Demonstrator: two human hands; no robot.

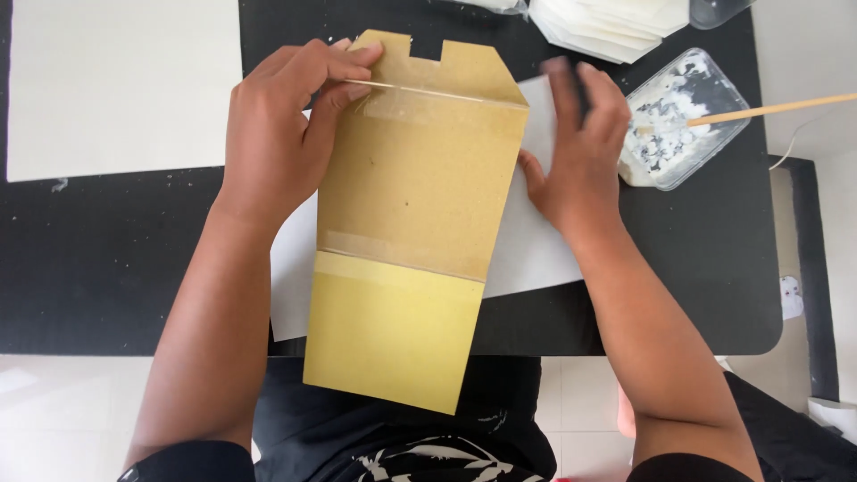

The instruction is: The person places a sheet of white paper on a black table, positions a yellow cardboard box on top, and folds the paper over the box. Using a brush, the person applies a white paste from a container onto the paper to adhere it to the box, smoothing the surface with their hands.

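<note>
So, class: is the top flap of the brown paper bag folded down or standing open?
Folded down. The notched flap lies flat past a crease on the brown paper bag, with the left hand pressing its corner.
</note>
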